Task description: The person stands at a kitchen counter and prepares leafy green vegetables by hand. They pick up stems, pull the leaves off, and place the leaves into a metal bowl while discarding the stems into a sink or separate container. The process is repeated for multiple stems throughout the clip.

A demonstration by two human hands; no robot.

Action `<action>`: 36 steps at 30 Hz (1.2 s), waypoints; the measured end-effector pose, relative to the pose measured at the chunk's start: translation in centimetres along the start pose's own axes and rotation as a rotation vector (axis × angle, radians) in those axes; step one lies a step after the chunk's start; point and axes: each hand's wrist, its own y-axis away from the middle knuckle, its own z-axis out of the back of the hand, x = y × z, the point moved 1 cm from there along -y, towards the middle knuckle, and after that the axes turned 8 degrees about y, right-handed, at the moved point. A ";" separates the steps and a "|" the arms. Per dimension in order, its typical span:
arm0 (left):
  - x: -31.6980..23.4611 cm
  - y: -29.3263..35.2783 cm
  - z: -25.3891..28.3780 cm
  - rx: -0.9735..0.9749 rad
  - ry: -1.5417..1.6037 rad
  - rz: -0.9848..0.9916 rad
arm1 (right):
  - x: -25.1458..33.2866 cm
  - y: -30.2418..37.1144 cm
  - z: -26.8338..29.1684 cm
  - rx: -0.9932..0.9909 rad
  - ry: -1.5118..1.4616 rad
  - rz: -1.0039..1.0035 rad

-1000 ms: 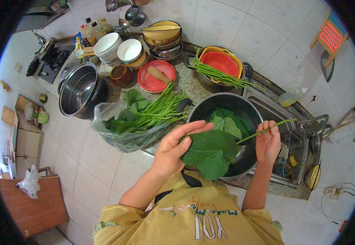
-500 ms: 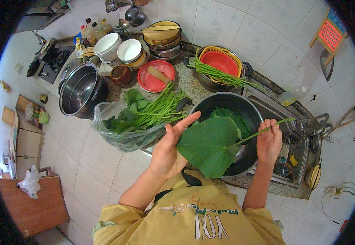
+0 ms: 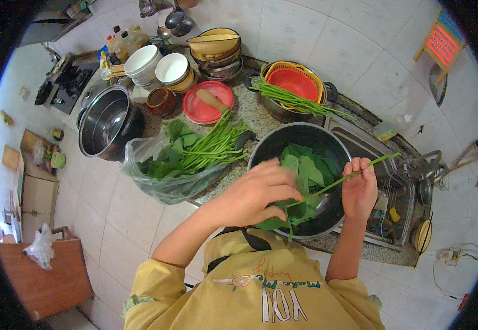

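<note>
My right hand point(image 3: 359, 190) grips a long green leaf stem point(image 3: 327, 188) in closed fingers, its cut end pointing up and right over the sink. Reaching across the near left rim of the dark pot point(image 3: 256, 157), my left hand point(image 3: 261, 192) has its thumb and forefinger apart around the stem's lower end. That hand is slightly blurred and hides part of what lies beneath. Green leaves point(image 3: 307, 171) lie in the pot, and a thin green strip hangs below my left thumb. Left of the pot sits a clear plastic bag point(image 3: 159, 184) of leafy green stems point(image 3: 211, 144).
A sink point(image 3: 349, 129) with a rack and tap lies right of the pot. Behind stand a basin with a red basket point(image 3: 291, 83) and green stems across it, a red colander point(image 3: 208, 113), bowls point(image 3: 172, 69) and a large empty pot point(image 3: 107, 124).
My left hand has turned palm down and moved right to the stem's lower end. The broad leaf no longer lies spread over it. My right hand keeps the stem in nearly the same place.
</note>
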 end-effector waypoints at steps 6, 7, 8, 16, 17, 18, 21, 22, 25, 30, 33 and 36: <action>1.6 0.4 -1.2 -0.039 0.404 0.097 | 0.8 0.1 0.3 0.055 -0.063 -0.009; 1.6 0.4 -1.2 -0.023 0.439 0.093 | 0.8 0.2 0.5 0.044 -0.064 -0.010; 1.7 0.4 -1.2 -0.007 0.474 0.089 | 0.7 0.2 0.8 0.034 -0.066 -0.013; 2.3 0.6 -2.0 -0.185 0.461 0.133 | 0.1 0.3 0.6 -0.031 0.019 -0.058; 2.3 0.6 -2.0 -0.192 0.463 0.133 | 0.0 0.3 0.6 -0.035 0.030 -0.071; 2.2 0.6 -2.0 -0.200 0.465 0.134 | -0.1 0.4 0.6 -0.038 0.040 -0.086; 1.9 0.6 -2.2 -0.240 0.340 0.195 | -0.8 0.5 0.1 -0.068 0.163 -0.245; 2.0 0.6 -2.5 -0.275 0.303 0.214 | -1.0 0.8 -0.4 -0.010 0.213 -0.295; 2.2 0.3 -3.5 -0.336 0.159 0.265 | -1.5 2.3 -2.6 0.146 0.276 -0.409; 2.2 0.0 -4.6 -0.290 0.044 0.201 | -0.2 4.4 -5.5 0.255 0.604 -0.325; 1.8 -0.3 -4.5 -0.305 0.125 0.219 | 0.1 4.6 -5.6 0.233 0.609 -0.333; 1.6 -0.6 -4.3 -0.311 0.244 0.265 | 0.3 4.7 -5.4 0.264 0.624 -0.256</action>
